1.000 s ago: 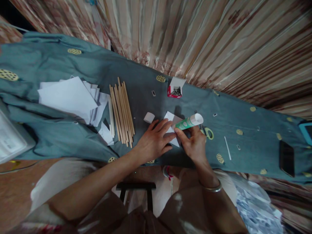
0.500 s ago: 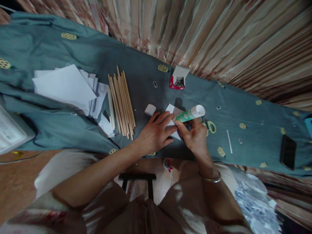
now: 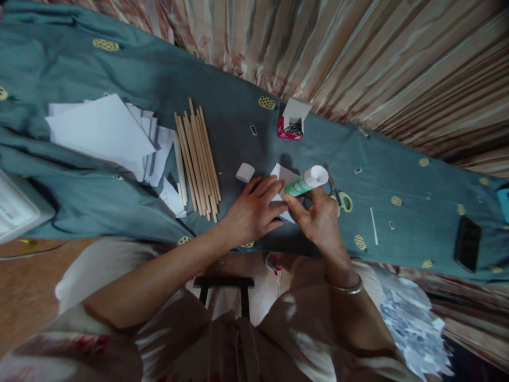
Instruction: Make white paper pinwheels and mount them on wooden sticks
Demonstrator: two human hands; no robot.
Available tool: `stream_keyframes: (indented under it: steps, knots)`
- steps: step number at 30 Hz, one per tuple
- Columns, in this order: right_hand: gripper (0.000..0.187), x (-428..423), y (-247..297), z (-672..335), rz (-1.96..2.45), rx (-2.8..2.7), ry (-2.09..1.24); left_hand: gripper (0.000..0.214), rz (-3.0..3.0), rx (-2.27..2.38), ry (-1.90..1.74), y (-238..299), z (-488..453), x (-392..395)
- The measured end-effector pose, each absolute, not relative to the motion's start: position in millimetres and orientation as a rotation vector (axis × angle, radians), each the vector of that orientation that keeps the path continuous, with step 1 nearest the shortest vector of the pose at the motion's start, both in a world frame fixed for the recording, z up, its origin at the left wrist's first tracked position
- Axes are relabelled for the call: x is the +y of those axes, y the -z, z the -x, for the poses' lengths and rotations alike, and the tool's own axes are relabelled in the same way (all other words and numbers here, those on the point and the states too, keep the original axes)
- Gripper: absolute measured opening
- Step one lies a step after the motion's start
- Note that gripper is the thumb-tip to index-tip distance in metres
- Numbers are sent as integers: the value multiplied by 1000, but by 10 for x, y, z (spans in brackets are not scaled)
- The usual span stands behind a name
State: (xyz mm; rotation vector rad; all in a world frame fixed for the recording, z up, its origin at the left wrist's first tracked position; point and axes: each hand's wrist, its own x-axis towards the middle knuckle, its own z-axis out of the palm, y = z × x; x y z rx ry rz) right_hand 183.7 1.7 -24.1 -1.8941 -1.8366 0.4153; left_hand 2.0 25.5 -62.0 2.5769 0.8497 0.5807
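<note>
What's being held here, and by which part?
The right hand grips the green glue stick near its lower end; the left hand rests on the paper.

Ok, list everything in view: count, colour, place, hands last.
curtain: one, beige, back
tablecloth: one, teal, middle
paper stack: one, white, left
sticks: several, tan, beside stack
rods: few, cream, beside sticks
paper scrap: one, white, beside rods
small paper: one, white, centre
cap: one, white, centre
open box: one, red and white, far edge
tube: one, green and white, centre
scissors: one, green handles, right
strip: one, white, right
phone: one, black, far right
boxy object: one, white, left edge
unclear object: one, blue, right edge
stool: one, black, below
bangle: one, silver, right wrist
left hand: one, bare, on small paper
right hand: one, bare, holding tube
</note>
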Motion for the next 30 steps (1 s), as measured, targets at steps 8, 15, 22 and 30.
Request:
stream_keyframes:
  steps: [8, 15, 22, 30]
  knots:
    - [36, -17, 217, -1842, 1907, -1891, -388, 34, -2568, 833, -570, 602, -12, 255]
    - [35, -48, 238, -1868, 1895, -1898, -376, 33, -2582, 834, -596, 622, -13, 250]
    - [33, -75, 243, -1891, 1921, -1867, -364, 34, -2575, 838, -581, 621, -17, 258]
    - [33, -90, 245, -1915, 1947, -1811, -377, 37, -2574, 832, -584, 611, -10, 259]
